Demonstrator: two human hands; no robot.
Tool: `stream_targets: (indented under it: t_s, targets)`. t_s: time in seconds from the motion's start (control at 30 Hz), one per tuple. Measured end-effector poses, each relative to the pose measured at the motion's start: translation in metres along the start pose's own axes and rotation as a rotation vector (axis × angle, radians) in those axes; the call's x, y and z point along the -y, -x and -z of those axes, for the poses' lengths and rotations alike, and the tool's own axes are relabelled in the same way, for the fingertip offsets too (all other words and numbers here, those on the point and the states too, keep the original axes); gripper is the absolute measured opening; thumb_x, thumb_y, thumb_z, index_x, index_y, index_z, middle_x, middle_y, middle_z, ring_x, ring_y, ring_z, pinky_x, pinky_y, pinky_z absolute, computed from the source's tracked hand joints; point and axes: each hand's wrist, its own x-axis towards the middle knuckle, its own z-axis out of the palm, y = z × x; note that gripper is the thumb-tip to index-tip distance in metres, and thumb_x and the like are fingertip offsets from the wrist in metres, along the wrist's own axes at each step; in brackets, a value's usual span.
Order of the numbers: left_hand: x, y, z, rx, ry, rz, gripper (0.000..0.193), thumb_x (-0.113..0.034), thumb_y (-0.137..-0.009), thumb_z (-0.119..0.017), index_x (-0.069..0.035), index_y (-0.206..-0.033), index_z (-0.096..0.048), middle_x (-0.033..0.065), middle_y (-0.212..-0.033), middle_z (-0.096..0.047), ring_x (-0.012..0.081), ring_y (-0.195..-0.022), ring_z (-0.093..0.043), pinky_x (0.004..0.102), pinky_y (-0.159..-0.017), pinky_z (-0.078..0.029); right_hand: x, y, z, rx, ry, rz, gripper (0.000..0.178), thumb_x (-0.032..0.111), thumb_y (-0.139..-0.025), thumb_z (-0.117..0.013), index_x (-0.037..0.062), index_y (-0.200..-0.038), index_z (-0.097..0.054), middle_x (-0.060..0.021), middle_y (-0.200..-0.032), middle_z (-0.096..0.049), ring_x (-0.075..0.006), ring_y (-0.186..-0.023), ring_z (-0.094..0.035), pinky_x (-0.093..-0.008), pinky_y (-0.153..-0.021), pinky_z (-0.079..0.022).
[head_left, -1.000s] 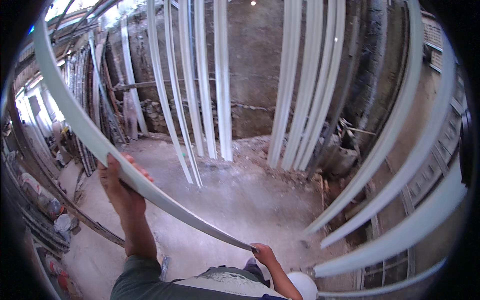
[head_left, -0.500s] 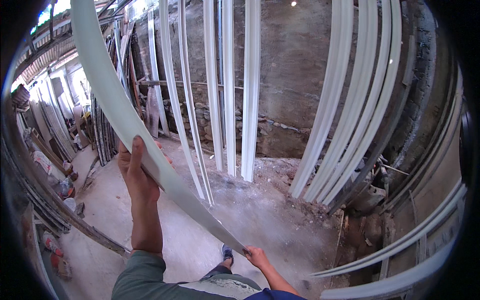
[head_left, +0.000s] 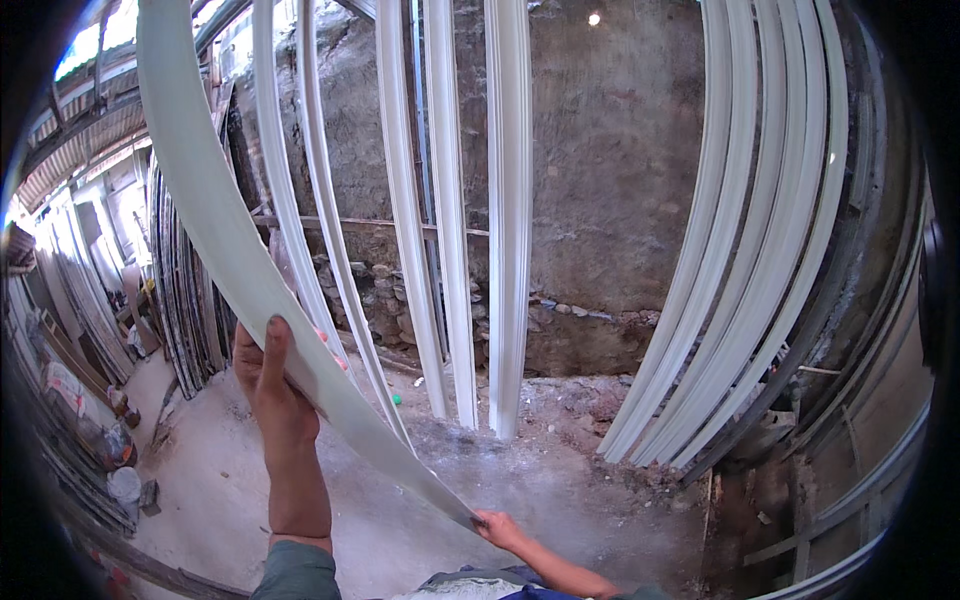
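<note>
A long, pale white strip (head_left: 205,200), flat-faced like a length of moulding, runs slantwise from the upper left down to the lower middle. Partway along it, my left hand (head_left: 280,385) is closed round its edges, thumb on the near face and fingertips showing past the far edge. At the strip's lower end, my right hand (head_left: 503,530) grips the tip. The strip's upper end lies outside the picture. Beyond it, white grooved mouldings (head_left: 509,250) lean upright against a rough wall (head_left: 610,200).
More white mouldings (head_left: 715,260) lean at the right. Dark thin boards (head_left: 180,290) stand at the left, near a white bucket (head_left: 124,486) on the dusty concrete floor (head_left: 220,490). A wooden frame (head_left: 805,540) shows at lower right.
My view has tilted up and moved closer to the wall; the leaning mouldings look larger and reach lower. Both hands still hold the strip. My shoe has left the picture.
</note>
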Motion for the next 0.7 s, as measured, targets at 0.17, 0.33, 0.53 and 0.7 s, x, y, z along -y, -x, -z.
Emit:
stream_targets:
  t_s: [0.17,0.33,0.53,0.7]
  targets:
    - [0.060,-0.051,-0.009,0.042,-0.017,-0.037,0.022,-0.022,-0.094,-0.061,-0.006,-0.107,-0.053,0.0086,-0.077,-0.061,0.0171,-0.054,-0.062,0.0310,-0.045,-0.054,-0.045,-0.080,0.006,0.052,0.015,-0.034,0.026,0.017,-0.086,-0.059,0.0131,-0.111,-0.064,-0.0210,-0.091,-0.066,-0.0409,-0.084,-0.063,-0.0468,-0.072,-0.052]
    - [0.108,-0.072,-0.045,0.034,-0.053,-0.086,0.025,-0.025,-0.093,-0.062,-0.007,-0.110,-0.054,0.0096,-0.073,-0.061,0.0174,-0.050,-0.060,0.0311,-0.042,-0.053,-0.072,-0.138,0.037,0.120,-0.009,-0.011,0.031,0.015,-0.084,-0.060,0.0119,-0.115,-0.063,-0.0187,-0.097,-0.067,-0.0388,-0.088,-0.064,-0.0471,-0.078,-0.052]
    - [0.172,-0.080,-0.094,-0.093,-0.136,-0.121,0.024,-0.025,-0.094,-0.060,-0.007,-0.109,-0.053,0.0108,-0.074,-0.060,0.0183,-0.052,-0.059,0.0309,-0.044,-0.051,-0.135,-0.196,0.085,0.147,-0.081,0.082,0.028,0.026,-0.089,-0.060,0.0109,-0.113,-0.065,-0.0204,-0.095,-0.066,-0.0390,-0.088,-0.064,-0.0460,-0.077,-0.052]
    - [0.228,-0.072,-0.153,-0.279,-0.155,-0.139,0.029,-0.024,-0.094,-0.061,-0.008,-0.112,-0.046,0.0110,-0.074,-0.056,0.0194,-0.051,-0.056,0.0315,-0.042,-0.049,-0.219,-0.242,0.124,0.336,-0.011,0.151,0.031,0.026,-0.091,-0.059,0.0099,-0.116,-0.064,-0.0179,-0.104,-0.066,-0.0369,-0.095,-0.064,-0.0426,-0.084,-0.052]
